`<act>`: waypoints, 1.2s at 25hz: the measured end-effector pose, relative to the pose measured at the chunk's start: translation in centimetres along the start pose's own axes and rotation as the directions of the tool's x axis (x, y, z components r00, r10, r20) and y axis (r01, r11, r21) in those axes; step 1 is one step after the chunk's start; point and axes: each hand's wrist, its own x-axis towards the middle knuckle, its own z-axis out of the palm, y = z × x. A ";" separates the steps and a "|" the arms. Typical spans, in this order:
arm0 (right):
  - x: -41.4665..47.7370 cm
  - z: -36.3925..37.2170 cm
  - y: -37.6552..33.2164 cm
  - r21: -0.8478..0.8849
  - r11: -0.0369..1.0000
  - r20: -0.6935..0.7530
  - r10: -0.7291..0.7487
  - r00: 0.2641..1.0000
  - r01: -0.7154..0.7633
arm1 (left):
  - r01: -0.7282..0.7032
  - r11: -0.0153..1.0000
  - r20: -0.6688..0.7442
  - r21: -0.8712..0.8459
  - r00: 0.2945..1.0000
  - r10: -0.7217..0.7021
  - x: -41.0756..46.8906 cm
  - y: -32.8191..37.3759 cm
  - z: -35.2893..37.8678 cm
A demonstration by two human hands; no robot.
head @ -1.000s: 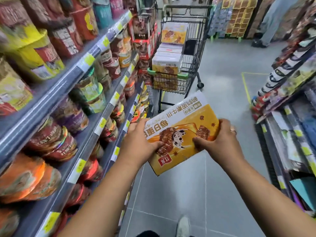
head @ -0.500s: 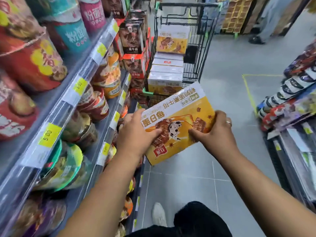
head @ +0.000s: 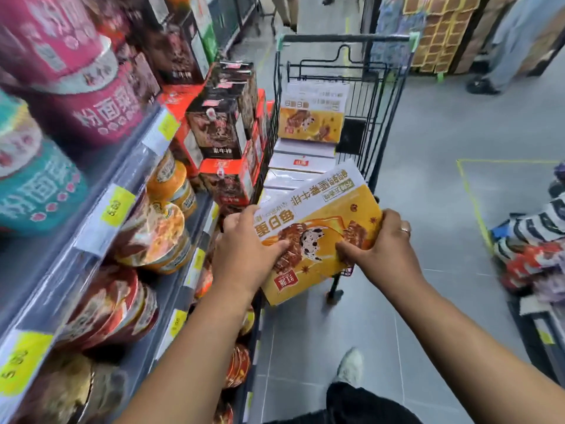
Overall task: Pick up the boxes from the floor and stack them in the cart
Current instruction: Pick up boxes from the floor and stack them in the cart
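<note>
The person holds a flat yellow-and-white cardboard box with a cow picture (head: 318, 221) in both hands. It is in the air at the near end of the black wire shopping cart (head: 345, 39), which stands at twelve o'clock from them. The left hand (head: 241, 249) grips the box's nine o'clock edge, with the thumb on the printed face and the fingers curled behind. The right hand (head: 385, 249) grips the three o'clock edge in the same way. The box is tilted, not level.

To do this step well, I think the person should level the box and lift it over the near rim. Then they should lay it square on the pile and loosen the fingers only when it rests fully (a tilted box may slide off). The grey shelf of noodle bowls (head: 128, 191) at nine o'clock is just beside the cart, so the left arm has little room.

Inside the cart lies a pile of white-topped flat boxes (head: 302, 162). At its far end an upright yellow box (head: 312, 117) stands against the wire.
</note>
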 end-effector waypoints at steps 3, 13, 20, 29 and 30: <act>6.4 0.3 -0.6 -0.021 0.999 0.049 -0.034 0.998 0.035 | 0.037 0.999 0.002 0.018 0.999 -0.037 5.9 1.8 1.3; 26.0 4.5 -2.6 -0.153 0.980 0.088 0.142 0.986 -0.127 | -0.001 0.989 0.044 0.150 0.999 -0.006 25.0 5.3 7.3; 35.4 7.2 -3.3 -0.018 0.963 0.124 0.270 0.955 -0.270 | -0.157 0.960 0.118 0.231 0.984 0.132 37.5 8.3 10.0; 41.0 10.5 -4.2 0.013 0.947 0.343 0.298 0.891 -0.322 | -0.209 0.930 0.178 0.301 0.971 0.161 45.8 7.2 13.5; 41.4 10.8 -4.1 0.023 0.943 0.351 0.305 0.885 -0.333 | -0.213 0.927 0.170 0.309 0.971 0.166 46.1 6.9 14.1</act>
